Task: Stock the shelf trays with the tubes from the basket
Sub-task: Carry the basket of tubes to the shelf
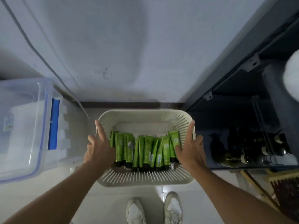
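Observation:
A cream slotted basket [145, 113] is in front of me, above the pale floor. Several green tubes [145, 149] with black caps lie side by side in it, caps toward me. My left hand [98, 151] holds the basket's left rim with the index finger straight along the edge. My right hand [191, 151] holds the right rim the same way, its thumb inside above the tubes. A dark metal shelf unit [234, 94] stands just to the right of the basket.
Dark bottles [234, 157] stand on the low shelf at the right. A clear lidded bin [24, 126] with a blue latch sits at the left. A wall is close ahead. My white shoes [135, 210] are below the basket, and a brush [284, 188] lies at the bottom right.

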A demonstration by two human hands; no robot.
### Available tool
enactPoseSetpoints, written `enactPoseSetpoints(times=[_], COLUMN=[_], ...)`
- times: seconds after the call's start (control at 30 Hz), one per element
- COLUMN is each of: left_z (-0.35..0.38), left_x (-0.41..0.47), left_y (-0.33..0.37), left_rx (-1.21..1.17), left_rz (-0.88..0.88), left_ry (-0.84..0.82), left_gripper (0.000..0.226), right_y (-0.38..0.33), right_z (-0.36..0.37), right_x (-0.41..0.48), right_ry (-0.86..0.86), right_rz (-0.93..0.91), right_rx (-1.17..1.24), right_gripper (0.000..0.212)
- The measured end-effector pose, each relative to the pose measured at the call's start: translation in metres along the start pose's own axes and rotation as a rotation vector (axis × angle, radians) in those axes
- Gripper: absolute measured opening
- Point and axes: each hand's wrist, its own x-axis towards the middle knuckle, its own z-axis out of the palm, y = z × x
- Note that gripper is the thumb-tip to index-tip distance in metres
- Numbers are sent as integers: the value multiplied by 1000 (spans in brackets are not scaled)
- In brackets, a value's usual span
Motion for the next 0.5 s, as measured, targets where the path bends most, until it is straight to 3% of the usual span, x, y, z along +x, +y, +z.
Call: enactPoseSetpoints(times=[0.23,0.5], left_z=[-36,-38], left_x=[-48,-112], left_y=[17,46], left_rx=[100,268], left_rz=[120,277], left_ry=[19,-46], left_gripper=[108,117], right_y=[16,78], right_z=[-55,-67], right_x=[-72,-170], right_ry=[-19,-3], right_rz=[78,225], right_rx=[144,290], right_gripper=[109,108])
